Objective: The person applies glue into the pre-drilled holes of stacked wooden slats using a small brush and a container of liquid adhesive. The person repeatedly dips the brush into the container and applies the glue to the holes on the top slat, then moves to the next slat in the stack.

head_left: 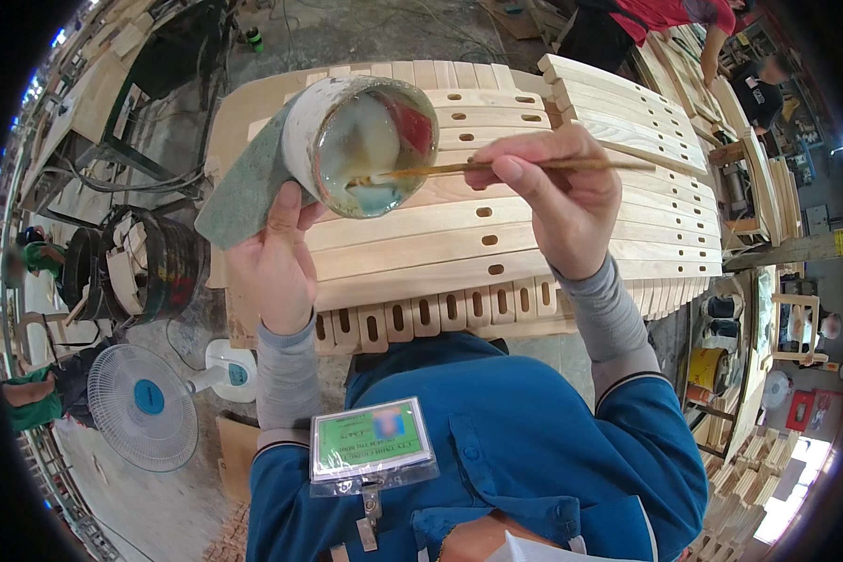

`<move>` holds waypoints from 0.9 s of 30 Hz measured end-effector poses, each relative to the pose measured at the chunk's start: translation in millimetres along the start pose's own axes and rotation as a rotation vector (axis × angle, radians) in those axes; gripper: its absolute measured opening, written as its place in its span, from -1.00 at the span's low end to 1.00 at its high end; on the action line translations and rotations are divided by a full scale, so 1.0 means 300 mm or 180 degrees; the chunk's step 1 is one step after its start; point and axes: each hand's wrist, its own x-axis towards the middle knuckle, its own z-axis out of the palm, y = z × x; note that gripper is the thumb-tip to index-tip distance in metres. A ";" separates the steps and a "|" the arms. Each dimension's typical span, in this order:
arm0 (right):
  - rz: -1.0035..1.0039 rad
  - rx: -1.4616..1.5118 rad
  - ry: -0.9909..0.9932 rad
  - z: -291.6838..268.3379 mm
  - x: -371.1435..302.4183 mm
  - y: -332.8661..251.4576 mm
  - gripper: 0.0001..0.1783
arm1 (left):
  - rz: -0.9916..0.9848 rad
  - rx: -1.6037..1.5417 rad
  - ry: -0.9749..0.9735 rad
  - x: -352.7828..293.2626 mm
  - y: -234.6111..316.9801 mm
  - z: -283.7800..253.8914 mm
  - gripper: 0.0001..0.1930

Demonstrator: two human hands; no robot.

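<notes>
My left hand [276,258] grips a glue-crusted can [356,140] from below and tilts its mouth toward me; whitish glue lies inside. A green cloth [244,192] hangs by the can over that hand. My right hand [562,192] pinches a thin wooden stick [496,169] that lies level, its left tip dipped in the glue. Beneath both hands lies a stack of pale curved wooden slats [459,248] with oval slots, laid side by side on the bench.
More slotted slats [628,117] are piled at the back right. A white floor fan [145,407] stands at lower left, beside a dark drum [150,262] holding wood pieces. Other people work at the top right and at the left edge. Wooden frames [768,187] stand at right.
</notes>
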 end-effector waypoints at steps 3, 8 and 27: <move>-0.0667 -0.0219 0.0029 0.010 -0.059 0.038 -0.92 | 0.0295 -0.0046 -0.0012 -0.011 -0.018 0.009 -0.73; -0.1306 -0.0556 0.0315 0.076 -0.139 0.081 -0.86 | 0.0528 0.0259 0.0323 -0.028 -0.087 0.019 -0.72; -0.0003 -0.3037 0.0083 -0.218 0.223 0.318 -0.77 | -0.0485 0.0250 0.0725 -0.015 -0.102 -0.186 -0.74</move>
